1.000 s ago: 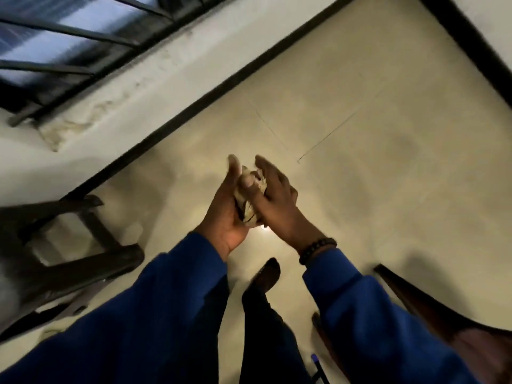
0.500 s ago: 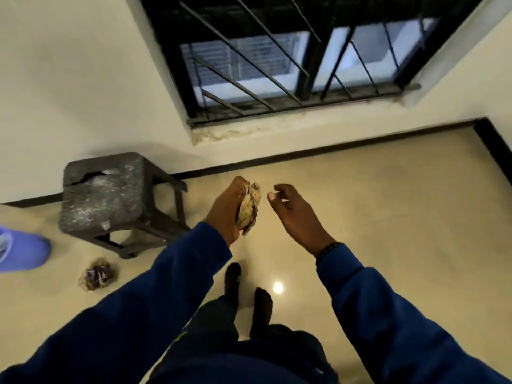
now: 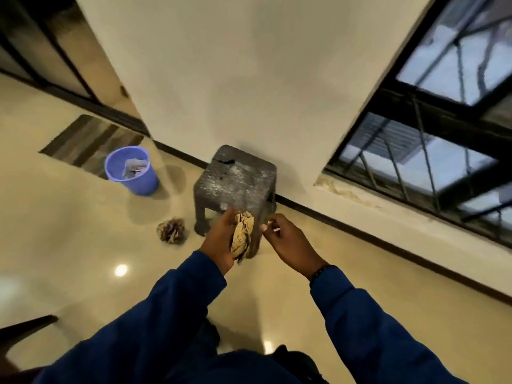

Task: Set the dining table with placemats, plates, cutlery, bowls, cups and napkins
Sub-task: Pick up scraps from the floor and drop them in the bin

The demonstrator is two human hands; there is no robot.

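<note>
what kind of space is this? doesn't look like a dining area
Probably a bare corner of a home room, not the table itself. Glossy tiled floor, a barred window, a worn stool against the wall, and a blue bin holding scraps. The left hand holds crumpled paper.

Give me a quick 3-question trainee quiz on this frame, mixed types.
1. True or false: the left hand holds a crumpled paper wad.
2. Which thing lies on the floor between the blue bin and the stool? A) a plate B) a crumpled wrapper C) a cup
3. Fill in: the right hand holds ____.

Key: 1 true; 2 B; 3 nothing, its fingers are loosely curled, apart from the wad.
</note>
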